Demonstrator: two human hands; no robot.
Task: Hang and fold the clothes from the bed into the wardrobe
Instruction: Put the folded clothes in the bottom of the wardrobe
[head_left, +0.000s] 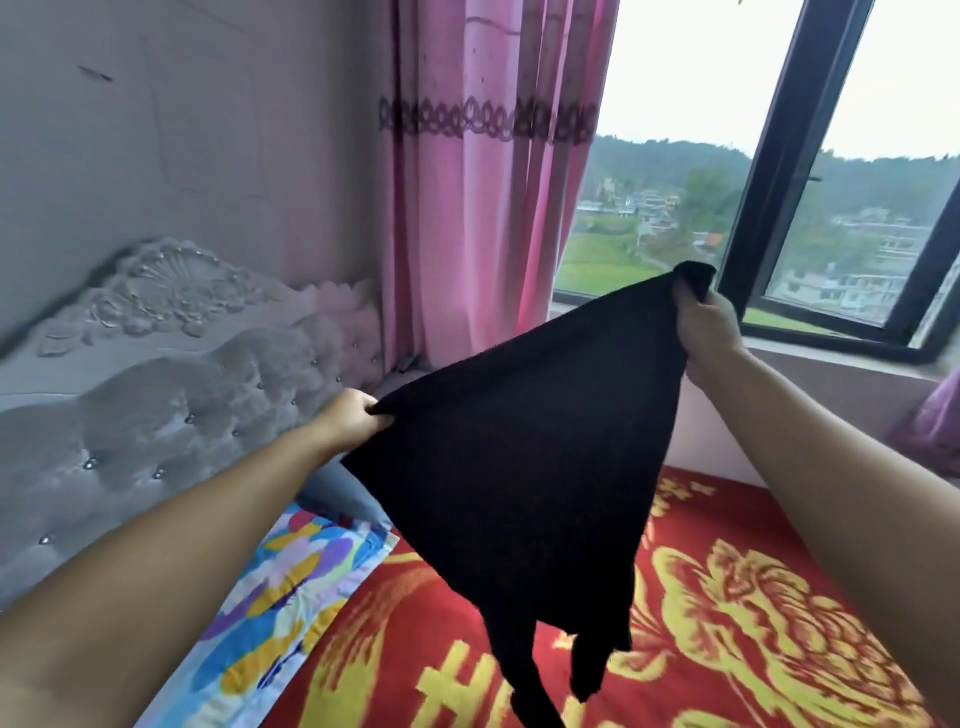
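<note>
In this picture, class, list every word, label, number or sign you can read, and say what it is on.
Red bedspread: large yellow character-like shapes near the bottom edge, partly hidden by the black garment and too blurred to read.
Black garment: no label or print visible.
Colourful pillow, pink curtain: patterns only, no text.
Nothing can be quoted.

The black garment (519, 447) in the middle of the frame is matt, finely knit cloth. The headboard (156, 395) at left is plush tufted fabric with shiny studs. The pink curtain (483, 182) is thin cloth. The red bedspread (727, 623) at bottom looks fuzzy.
</note>
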